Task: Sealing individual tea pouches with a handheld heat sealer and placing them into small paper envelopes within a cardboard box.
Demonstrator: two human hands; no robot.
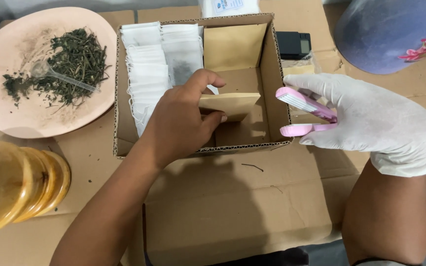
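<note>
My bare left hand (183, 120) reaches into an open cardboard box (277, 83) and grips a small brown paper envelope (229, 104) by its left end. More brown envelopes (232, 47) stand at the back of the box, and rows of white filter bags (149, 64) fill its left side. My right hand (375, 118), in a white glove, holds a pink clamp-like sealer tool (304, 114) just right of the box, its two jaws apart and pointing left.
A pink plate (11, 113) with dried green leaves (75, 59) and a clear plastic spoon (57, 74) lies at the left. A yellow wooden ringed object (20, 184) sits lower left. A small black scale (293, 44) and a purple container (385, 34) stand behind the box.
</note>
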